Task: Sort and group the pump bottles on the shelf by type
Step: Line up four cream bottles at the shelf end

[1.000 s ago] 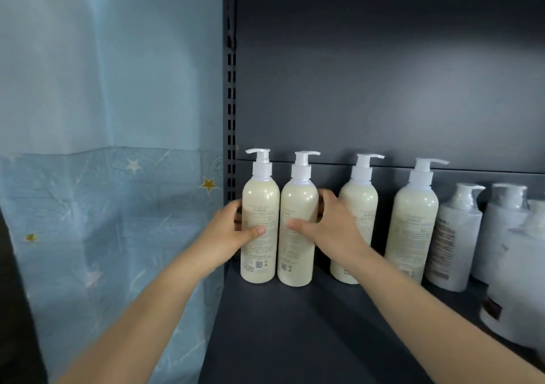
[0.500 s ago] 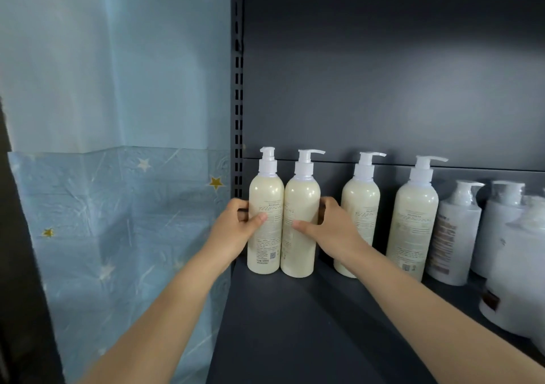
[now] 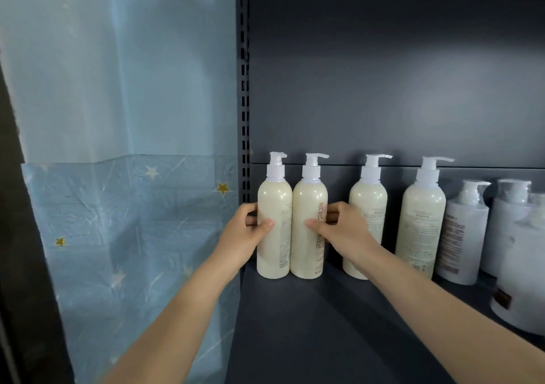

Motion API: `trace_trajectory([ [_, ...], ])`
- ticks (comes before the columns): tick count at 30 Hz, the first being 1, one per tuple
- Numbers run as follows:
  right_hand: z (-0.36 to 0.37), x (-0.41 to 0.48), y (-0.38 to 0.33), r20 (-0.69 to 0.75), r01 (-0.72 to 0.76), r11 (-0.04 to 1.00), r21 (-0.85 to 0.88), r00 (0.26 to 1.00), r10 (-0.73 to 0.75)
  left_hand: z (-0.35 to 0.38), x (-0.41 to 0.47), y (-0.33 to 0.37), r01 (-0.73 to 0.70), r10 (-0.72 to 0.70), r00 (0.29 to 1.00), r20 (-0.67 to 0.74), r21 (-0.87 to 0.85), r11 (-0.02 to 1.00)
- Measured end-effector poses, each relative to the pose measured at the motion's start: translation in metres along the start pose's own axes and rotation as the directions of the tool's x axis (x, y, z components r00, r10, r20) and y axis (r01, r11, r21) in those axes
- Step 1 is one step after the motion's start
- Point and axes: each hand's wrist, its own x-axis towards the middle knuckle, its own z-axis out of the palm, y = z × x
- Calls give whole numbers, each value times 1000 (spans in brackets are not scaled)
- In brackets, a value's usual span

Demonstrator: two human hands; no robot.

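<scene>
I am squaring up the cream-coloured group at the left end of the shelf (image 3: 324, 330). My left hand (image 3: 243, 237) grasps the first cream bottle (image 3: 274, 251), fingers curled behind it and thumb across its front. My right hand (image 3: 346, 235) grasps the second cream bottle (image 3: 306, 257) the same way. The two stand upright and touch, tight in the corner. The third cream bottle (image 3: 368, 201) and the fourth cream bottle (image 3: 423, 221) stand apart to the right, with the white bottles (image 3: 464, 236) beyond them.

Next, I judge, I should let go and slide the third bottle in against the second without tipping it.

Compared with half a second ago, the second bottle has turned: its red-brown characters now show, where small print faced me.
</scene>
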Motion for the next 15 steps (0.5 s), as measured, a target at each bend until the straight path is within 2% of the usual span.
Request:
trace_trajectory([
  [3, 10, 0, -1, -79, 11, 997, -74, 997, -17, 8, 1, -3, -24, 39, 992, -117, 133, 991],
  [6, 16, -1, -4, -95, 46, 968, -248, 993, -71, 14, 2, -5, -16, 67, 981, -184, 268, 963],
  [9, 10, 3, -6, 6, 34, 966, -258, 999, -34, 8, 1, -1, -16, 46, 995, -87, 312, 950],
  [12, -3, 2, -5, 128, 24, 991, -128, 992, -7, -10, 2, 0, -22, 13, 998, 60, 152, 988],
  [15, -5, -1, -3, 124, 27, 999, -40, 992, -22, -17, 1, -1, -17, 7, 994, 109, 96, 995],
])
